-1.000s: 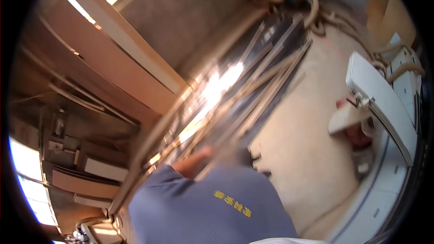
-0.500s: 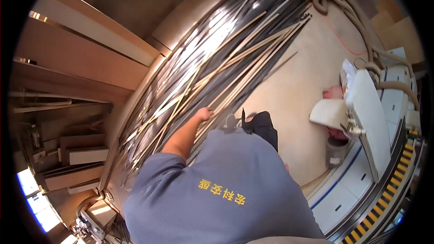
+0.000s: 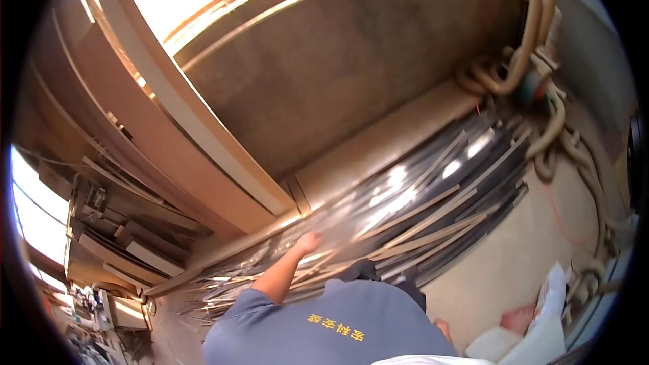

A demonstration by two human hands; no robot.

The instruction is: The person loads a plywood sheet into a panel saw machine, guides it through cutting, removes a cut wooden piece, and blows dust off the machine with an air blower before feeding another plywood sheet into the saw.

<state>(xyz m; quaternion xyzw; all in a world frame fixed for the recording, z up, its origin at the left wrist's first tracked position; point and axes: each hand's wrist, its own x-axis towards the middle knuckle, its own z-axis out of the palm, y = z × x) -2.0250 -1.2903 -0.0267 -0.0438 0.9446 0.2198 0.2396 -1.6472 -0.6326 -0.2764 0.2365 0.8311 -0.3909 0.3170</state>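
No progress can be confirmed: long strips (image 3: pixel 439 210) are heaped loosely on the floor (image 3: pixel 497 260), none visibly lifted, left hand (image 3: pixel 310 242) held out near them, right hand (image 3: pixel 442 328) partly hidden, neither grip readable.

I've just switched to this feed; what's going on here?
A person in a blue shirt is at a spread of long, narrow strips, dark and light, lying on the floor. Their left hand is out over the strips, though blur hides whether it touches or grips one. The right hand is low by their side, mostly hidden by the shirt, so what it holds can't be told. Large panels stand to the left.
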